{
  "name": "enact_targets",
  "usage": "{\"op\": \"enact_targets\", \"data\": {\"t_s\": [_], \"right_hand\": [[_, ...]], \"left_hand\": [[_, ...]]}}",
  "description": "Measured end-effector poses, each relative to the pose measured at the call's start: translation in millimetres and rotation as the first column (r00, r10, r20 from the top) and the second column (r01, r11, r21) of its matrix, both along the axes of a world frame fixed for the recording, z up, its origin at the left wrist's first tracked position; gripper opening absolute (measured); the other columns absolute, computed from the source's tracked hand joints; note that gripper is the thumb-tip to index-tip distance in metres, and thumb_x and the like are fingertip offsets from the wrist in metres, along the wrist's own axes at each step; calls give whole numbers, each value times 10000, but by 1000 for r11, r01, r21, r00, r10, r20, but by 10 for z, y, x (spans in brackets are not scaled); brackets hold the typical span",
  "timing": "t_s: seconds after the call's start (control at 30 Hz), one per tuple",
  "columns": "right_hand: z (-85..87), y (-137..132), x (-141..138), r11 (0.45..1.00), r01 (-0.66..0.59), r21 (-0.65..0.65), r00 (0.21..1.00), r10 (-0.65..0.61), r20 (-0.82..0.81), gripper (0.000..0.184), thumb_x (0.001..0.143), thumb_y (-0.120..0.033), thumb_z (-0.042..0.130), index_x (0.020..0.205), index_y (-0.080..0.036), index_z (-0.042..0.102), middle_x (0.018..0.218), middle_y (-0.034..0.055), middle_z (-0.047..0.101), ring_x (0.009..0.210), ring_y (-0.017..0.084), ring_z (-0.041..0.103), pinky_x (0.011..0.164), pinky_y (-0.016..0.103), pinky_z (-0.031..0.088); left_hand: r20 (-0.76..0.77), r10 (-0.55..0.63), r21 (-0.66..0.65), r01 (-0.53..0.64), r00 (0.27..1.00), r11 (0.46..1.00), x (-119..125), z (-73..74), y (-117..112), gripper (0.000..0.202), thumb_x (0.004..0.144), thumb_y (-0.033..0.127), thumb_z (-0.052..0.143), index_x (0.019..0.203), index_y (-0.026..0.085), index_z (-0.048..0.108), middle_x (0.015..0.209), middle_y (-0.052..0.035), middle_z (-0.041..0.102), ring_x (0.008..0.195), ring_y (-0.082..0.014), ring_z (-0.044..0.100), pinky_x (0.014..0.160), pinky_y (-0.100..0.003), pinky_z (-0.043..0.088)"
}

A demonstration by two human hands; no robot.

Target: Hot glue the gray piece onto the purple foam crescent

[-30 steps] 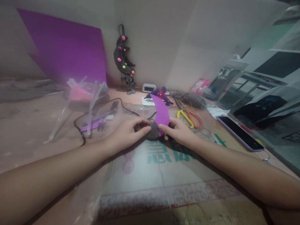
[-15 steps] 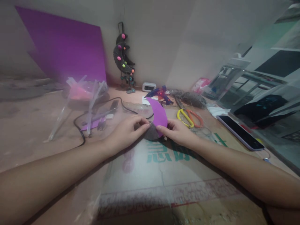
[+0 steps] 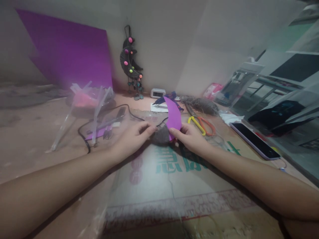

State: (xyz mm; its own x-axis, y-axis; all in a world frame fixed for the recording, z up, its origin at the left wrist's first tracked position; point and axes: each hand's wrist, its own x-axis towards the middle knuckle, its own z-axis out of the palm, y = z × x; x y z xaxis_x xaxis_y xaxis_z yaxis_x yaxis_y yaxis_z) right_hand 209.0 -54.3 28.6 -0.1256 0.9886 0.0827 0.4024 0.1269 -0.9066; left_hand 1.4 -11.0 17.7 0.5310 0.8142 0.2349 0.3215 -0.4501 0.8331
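A crescent of purple card stands tilted up between my hands, its lower left part covered in dark grey yarn. My right hand is closed on the crescent's lower right side, thumb in front and the fingers behind, partly hidden. My left hand is pinched at the left tip of the yarn-covered part; whether it grips the card or only a strand is too small to tell. Behind the crescent lies a blue glue gun, partly covered by it.
Scissors with yellow and orange handles lie right of my hands, near a grey yarn bundle. Farther right is a phone. A decorated crescent hanging and a purple sheet are at the wall. Plastic-wrapped sticks lie left.
The purple crescent has turned more upright and shifted slightly right, showing more of the yarn-covered part. My left hand has drawn a little to the left.
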Motion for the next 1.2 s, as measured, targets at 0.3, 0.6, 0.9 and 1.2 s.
{"op": "enact_targets", "data": {"t_s": [0.3, 0.6, 0.9, 1.2], "right_hand": [[20, 19, 21, 999, 42, -34, 996, -44, -72, 408, 751, -572, 614, 691, -172, 558, 582, -2, 586, 481, 91, 501, 453, 212, 389], [-88, 86, 97, 992, 37, -123, 981, -59, -185, 416, 722, -556, 671, 686, -145, 615, 554, 6, 614, 442, 81, 486, 422, 202, 356], [-193, 157, 170, 990, -22, -142, 940, -27, -340, 368, 766, -502, 671, 692, -145, 623, 542, 0, 616, 443, 75, 499, 413, 180, 352], [-156, 145, 148, 991, 13, -131, 960, -49, -277, 429, 734, -572, 664, 692, -148, 618, 541, 5, 611, 433, 83, 490, 404, 193, 349]], "left_hand": [[-70, -8, -17, 7, 997, 1000, 4, 65, -41, 327, 904, 398, 437, 709, 172, 571, 616, 20, 545, 612, -139, 522, 589, -248, 398], [50, -14, 43, 12, 999, 999, -1, -23, -20, 310, 863, 376, 550, 1114, 200, 597, 1023, -37, 665, 850, -170, 613, 733, -277, 483], [22, 46, 172, -50, 999, 984, -12, 5, -74, 244, 853, 325, 591, 1070, 220, 633, 1009, -27, 671, 888, -167, 608, 809, -299, 491], [15, -19, 90, 17, 1000, 996, -16, -52, -23, 259, 879, 397, 523, 972, 182, 633, 914, -34, 668, 836, -178, 605, 740, -285, 474]]}}
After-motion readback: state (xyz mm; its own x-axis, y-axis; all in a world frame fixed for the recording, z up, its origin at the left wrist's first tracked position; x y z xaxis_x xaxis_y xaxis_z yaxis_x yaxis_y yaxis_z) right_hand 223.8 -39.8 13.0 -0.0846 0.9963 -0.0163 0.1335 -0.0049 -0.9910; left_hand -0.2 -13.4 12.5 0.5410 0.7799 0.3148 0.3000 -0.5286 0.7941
